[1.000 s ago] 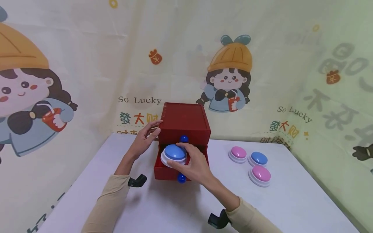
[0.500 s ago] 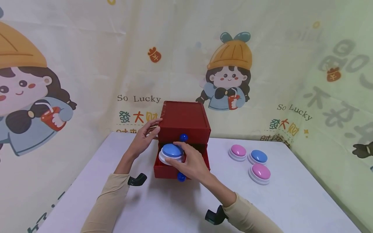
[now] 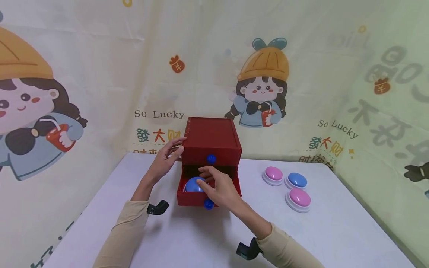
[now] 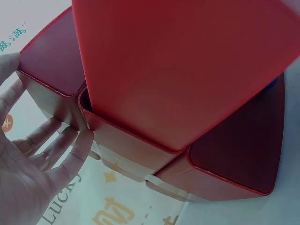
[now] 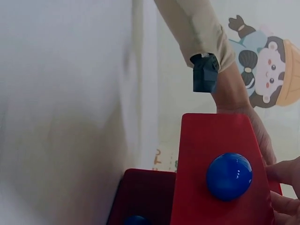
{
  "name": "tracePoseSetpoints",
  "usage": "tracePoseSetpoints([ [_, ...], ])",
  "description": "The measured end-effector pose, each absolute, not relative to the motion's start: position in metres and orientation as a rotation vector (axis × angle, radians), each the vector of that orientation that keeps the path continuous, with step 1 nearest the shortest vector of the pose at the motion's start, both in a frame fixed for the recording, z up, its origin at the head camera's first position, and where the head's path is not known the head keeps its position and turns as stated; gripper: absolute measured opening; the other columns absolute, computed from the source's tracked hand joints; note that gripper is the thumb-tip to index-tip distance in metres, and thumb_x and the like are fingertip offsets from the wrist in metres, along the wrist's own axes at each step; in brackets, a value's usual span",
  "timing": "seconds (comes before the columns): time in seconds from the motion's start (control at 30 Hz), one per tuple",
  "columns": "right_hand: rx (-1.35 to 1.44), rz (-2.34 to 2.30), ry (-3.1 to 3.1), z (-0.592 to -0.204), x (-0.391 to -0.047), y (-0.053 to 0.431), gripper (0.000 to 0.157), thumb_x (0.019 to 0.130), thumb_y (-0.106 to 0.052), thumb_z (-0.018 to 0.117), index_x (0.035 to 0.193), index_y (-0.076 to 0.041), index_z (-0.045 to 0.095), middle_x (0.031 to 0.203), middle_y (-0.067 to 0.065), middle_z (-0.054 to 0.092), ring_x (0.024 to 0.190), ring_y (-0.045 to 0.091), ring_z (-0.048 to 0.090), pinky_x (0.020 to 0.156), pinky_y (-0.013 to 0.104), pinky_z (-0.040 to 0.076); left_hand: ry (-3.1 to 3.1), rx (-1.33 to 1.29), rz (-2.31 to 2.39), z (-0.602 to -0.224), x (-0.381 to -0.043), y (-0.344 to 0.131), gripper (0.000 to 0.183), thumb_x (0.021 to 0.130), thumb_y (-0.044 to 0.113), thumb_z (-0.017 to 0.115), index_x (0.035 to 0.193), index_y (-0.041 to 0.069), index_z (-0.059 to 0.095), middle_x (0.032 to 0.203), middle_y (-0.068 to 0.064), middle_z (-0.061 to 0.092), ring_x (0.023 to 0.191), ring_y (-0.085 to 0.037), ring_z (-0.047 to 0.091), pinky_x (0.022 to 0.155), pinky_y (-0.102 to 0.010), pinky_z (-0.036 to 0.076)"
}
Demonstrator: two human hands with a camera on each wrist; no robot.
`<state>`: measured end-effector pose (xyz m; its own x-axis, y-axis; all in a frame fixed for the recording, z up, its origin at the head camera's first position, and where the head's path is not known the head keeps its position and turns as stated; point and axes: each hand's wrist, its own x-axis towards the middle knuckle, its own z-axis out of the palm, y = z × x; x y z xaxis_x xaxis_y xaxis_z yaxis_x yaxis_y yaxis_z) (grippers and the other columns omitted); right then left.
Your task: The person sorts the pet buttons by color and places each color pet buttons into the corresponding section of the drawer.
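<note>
A red box with two drawers [image 3: 212,134] stands on the table, its lower drawer [image 3: 191,199] pulled out. Inside that drawer, toward the left, sits a blue-domed push button [image 3: 193,184], its white base mostly hidden by the drawer front. My right hand [image 3: 221,186] hovers over the drawer with loosely bent fingers, the thumb tip overlapping the dome's right side. Against the box's upper left side rests my left hand [image 3: 167,158], fingers extended; the left wrist view shows its fingertips [image 4: 84,136] at the red wall. The right wrist view shows a drawer front with a round blue knob [image 5: 229,176].
On the white table [image 3: 268,230], right of the box, stand a pink button [image 3: 273,173], a blue button [image 3: 297,180] and a nearer pink button [image 3: 299,197]. A printed cloth [image 3: 207,89] hangs behind the table.
The blue button has gone down from above the drawer into it, and my right fingers have loosened from it. My left hand stays at the box's side.
</note>
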<state>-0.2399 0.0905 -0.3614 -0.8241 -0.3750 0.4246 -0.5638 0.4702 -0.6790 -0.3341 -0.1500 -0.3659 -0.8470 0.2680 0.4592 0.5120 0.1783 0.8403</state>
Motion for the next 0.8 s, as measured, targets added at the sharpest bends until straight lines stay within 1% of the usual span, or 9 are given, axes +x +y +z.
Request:
tracePoseSetpoints([
  [0.13,0.812,1.292,-2.475,-0.362,-0.238,0.091,0.042,0.096,-0.019,0.072,0.135,-0.008,0.06,0.12,0.01,0.072,0.098,0.023,0.072,0.084,0.037,0.061,-2.239,-0.759,-1.752,-0.367,-0.334,-0.15,0.047,0.107,0.026,0.054,0.153,0.019,0.047,0.153,-0.007,0.049,0.133,-0.032,0.054,0.094,-0.032,0.056],
  [0.23,0.815,1.317,-2.42,-0.362,-0.235,0.092,0.043,0.095,-0.017,0.073,0.134,-0.008,0.06,0.119,0.011,0.072,0.098,0.022,0.072,0.084,0.039,0.062,-2.241,-0.75,-1.754,-0.367,-0.334,-0.15,0.047,0.107,0.027,0.054,0.153,0.02,0.047,0.154,-0.006,0.049,0.133,-0.031,0.053,0.093,-0.03,0.056],
  [0.3,0.814,1.328,-2.368,-0.362,-0.233,0.093,0.043,0.094,-0.017,0.074,0.134,-0.007,0.061,0.118,0.011,0.072,0.097,0.02,0.071,0.083,0.04,0.062,-2.241,-0.746,-1.753,-0.367,-0.335,-0.15,0.047,0.107,0.028,0.055,0.152,0.021,0.047,0.153,-0.005,0.049,0.132,-0.03,0.054,0.093,-0.031,0.056],
  [0.47,0.826,1.333,-2.215,-0.363,-0.226,0.097,0.04,0.094,-0.014,0.074,0.131,-0.005,0.062,0.117,0.012,0.072,0.098,0.017,0.07,0.082,0.038,0.062,-2.23,-0.753,-1.748,-0.367,-0.335,-0.15,0.047,0.107,0.029,0.055,0.152,0.021,0.048,0.153,-0.006,0.049,0.132,-0.03,0.054,0.095,-0.041,0.057],
  [0.53,0.823,1.344,-2.159,-0.363,-0.224,0.1,0.038,0.094,-0.013,0.074,0.129,-0.004,0.063,0.116,0.012,0.072,0.098,0.016,0.07,0.082,0.036,0.062,-2.227,-0.757,-1.747,-0.367,-0.335,-0.15,0.047,0.107,0.029,0.055,0.153,0.02,0.047,0.153,-0.007,0.049,0.132,-0.03,0.054,0.096,-0.042,0.057],
  [0.6,0.811,1.348,-2.106,-0.363,-0.222,0.103,0.036,0.093,-0.01,0.074,0.127,-0.004,0.063,0.116,0.011,0.073,0.097,0.016,0.069,0.081,0.035,0.062,-2.222,-0.762,-1.745,-0.367,-0.335,-0.15,0.048,0.107,0.029,0.055,0.153,0.02,0.047,0.153,-0.008,0.049,0.132,-0.03,0.054,0.095,-0.04,0.057],
  [0.67,0.797,1.356,-2.049,-0.363,-0.219,0.105,0.034,0.093,-0.007,0.073,0.126,-0.003,0.063,0.115,0.009,0.073,0.096,0.015,0.069,0.079,0.034,0.062,-2.22,-0.762,-1.748,-0.367,-0.334,-0.15,0.048,0.107,0.029,0.055,0.153,0.021,0.047,0.153,-0.008,0.049,0.132,-0.03,0.054,0.093,-0.035,0.058],
  [0.8,0.75,1.356,-1.943,-0.364,-0.214,0.111,0.034,0.092,-0.004,0.073,0.125,-0.009,0.064,0.115,0.002,0.073,0.095,0.014,0.069,0.077,0.034,0.062,-2.217,-0.757,-1.756,-0.367,-0.333,-0.15,0.047,0.106,0.03,0.056,0.152,0.023,0.048,0.152,-0.006,0.05,0.131,-0.029,0.054,0.091,-0.028,0.057],
])
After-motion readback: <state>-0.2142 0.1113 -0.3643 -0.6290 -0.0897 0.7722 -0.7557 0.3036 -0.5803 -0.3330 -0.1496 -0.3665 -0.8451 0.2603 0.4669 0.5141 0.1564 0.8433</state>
